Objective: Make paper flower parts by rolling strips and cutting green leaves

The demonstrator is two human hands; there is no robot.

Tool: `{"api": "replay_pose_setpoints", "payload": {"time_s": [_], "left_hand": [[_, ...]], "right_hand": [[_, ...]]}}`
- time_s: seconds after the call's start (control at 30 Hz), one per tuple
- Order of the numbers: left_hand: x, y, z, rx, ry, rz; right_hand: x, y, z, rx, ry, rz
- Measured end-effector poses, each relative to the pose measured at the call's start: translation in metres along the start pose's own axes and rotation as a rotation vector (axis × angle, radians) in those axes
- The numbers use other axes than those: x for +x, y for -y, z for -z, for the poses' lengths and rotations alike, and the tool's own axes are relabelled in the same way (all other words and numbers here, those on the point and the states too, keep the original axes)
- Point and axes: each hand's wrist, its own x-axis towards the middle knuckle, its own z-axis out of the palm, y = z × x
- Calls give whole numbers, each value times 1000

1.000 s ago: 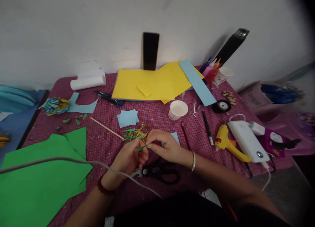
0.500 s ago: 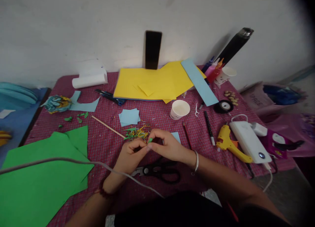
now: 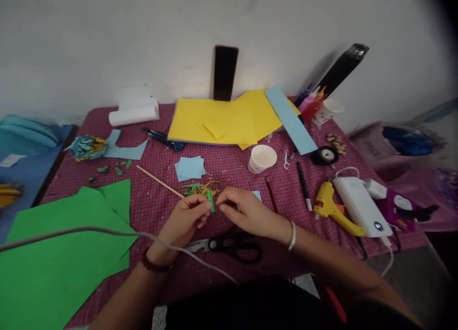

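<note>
green paper, a small strip, sits pinched between the fingertips of the left hand in the head view, its long axis running roughly upright, tilted a little away from the person. the right hand is just beside it on the other side, fingers curled together and its fingertips touching or almost touching the strip; whether they actually pinch it i cannot tell. both hands are about equally near, the left having the clearer hold. just beyond the grip lies a heap of green and yellow paper trimmings, with a thin wooden stick running off to its left. black scissors lie just below the hands, nearer the person. a large green paper sheet spreads well off to the left of the grip, on the red checked tablecloth.
</note>
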Motion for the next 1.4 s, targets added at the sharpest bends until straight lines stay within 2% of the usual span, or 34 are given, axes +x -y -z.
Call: {"api": "replay_pose_setpoints", "payload": {"time_s": [0.1, 0.2, 0.37, 0.6, 0.83, 0.93, 1.1, 1.2, 1.3, 1.4], "left_hand": [[-1, -7, 2, -141, -98, 7], [-1, -13, 6, -219, -131, -10], [-1, -17, 14, -246, -193, -134], [1, -23, 27, -121, -431, -460], [-2, -27, 26, -229, -397, -441], [-5, -29, 27, -270, -369, -412], [-9, -36, 34, -333, -358, -490], [-10, -38, 35, -377, -377, -505], [-8, -35, 31, -416, -381, -456], [-4, -29, 25, -444, -357, -370]], "right_hand": [[-26, 9, 6, -299, 229, 68], [-49, 8, -1, -566, 331, 106], [-56, 0, -16, -736, 299, 150], [-68, 3, -21, -780, 267, 104], [-69, 2, -28, -773, 333, 65], [-61, 6, -13, -581, 359, -23], [-60, 2, 27, 108, 400, -259], [-62, -7, 43, 455, 363, -339], [-54, -10, 42, 677, 331, -268], [-37, -8, 22, 810, 276, -213]]}}
